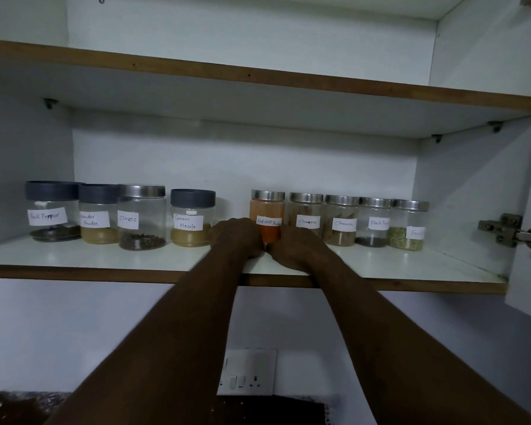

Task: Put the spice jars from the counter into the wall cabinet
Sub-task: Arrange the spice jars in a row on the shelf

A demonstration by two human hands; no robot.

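A red chilli powder jar with a steel lid stands on the lower shelf of the open wall cabinet. My left hand grips its base from the left and my right hand grips it from the right. Left of it stand the garam masala jar, the cloves jar, the coriander powder jar and a black pepper jar. To the right stand two cinnamon jars, another black pepper jar and a fennel jar.
The upper shelf hangs above the jars. The open cabinet door with its hinge is at the right. A wall socket plate sits below the cabinet, with a dark counter edge at the bottom.
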